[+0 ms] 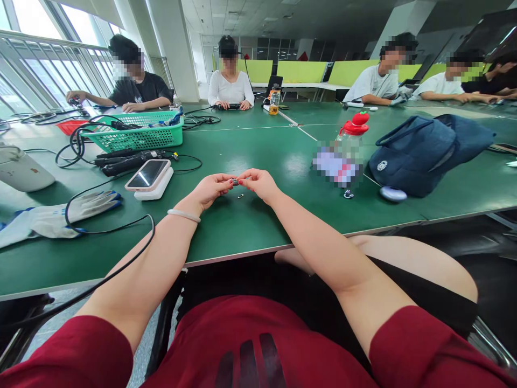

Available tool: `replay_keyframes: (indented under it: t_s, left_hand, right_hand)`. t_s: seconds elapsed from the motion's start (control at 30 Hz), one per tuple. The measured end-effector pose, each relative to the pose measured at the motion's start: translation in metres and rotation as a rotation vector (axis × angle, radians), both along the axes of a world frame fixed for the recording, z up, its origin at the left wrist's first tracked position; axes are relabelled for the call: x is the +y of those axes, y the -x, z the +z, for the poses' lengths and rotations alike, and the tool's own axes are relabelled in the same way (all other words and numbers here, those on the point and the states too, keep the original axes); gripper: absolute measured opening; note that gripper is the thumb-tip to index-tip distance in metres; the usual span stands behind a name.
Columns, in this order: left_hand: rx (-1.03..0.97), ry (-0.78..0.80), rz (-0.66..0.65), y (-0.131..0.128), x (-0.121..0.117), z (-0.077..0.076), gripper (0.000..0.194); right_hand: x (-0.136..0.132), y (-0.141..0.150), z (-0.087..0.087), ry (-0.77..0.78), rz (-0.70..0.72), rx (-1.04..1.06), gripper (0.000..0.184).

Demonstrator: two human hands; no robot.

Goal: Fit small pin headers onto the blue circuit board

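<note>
Silvery small part [235,182] bridges left hand [210,191] and right hand [262,184], fingertips of both pinched nearly closed on it (loose piece [240,196] just on the near side).

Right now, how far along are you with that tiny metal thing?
Nothing looks clearly finished. The left hand and right hand meet at a small metal piece, held in their fingers. Perhaps left: a second small piece, loose on the green table, in neither hand.
</note>
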State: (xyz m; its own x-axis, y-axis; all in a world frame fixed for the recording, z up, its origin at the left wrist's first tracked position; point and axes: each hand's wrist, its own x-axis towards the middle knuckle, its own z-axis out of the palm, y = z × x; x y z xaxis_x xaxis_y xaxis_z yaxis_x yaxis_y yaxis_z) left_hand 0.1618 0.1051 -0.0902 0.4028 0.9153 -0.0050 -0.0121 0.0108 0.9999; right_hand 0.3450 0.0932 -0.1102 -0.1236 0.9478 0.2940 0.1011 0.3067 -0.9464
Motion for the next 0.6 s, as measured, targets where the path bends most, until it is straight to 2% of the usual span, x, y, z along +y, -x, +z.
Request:
replay_keyframes:
  t_s: [0.33, 0.6]
  left_hand:
    - [0.09, -0.072, 0.001, -0.0003, 0.0012, -0.0021, 0.036]
    - [0.131, -0.105, 0.019, 0.0, 0.0017, -0.0028, 0.042]
  right_hand:
    - [-0.0035, 0.0016, 0.0038, -0.061, -0.11, -0.182, 0.019]
    - [-0.0087, 0.0043, 0.0058, -0.267, -0.189, -0.349, 0.01]
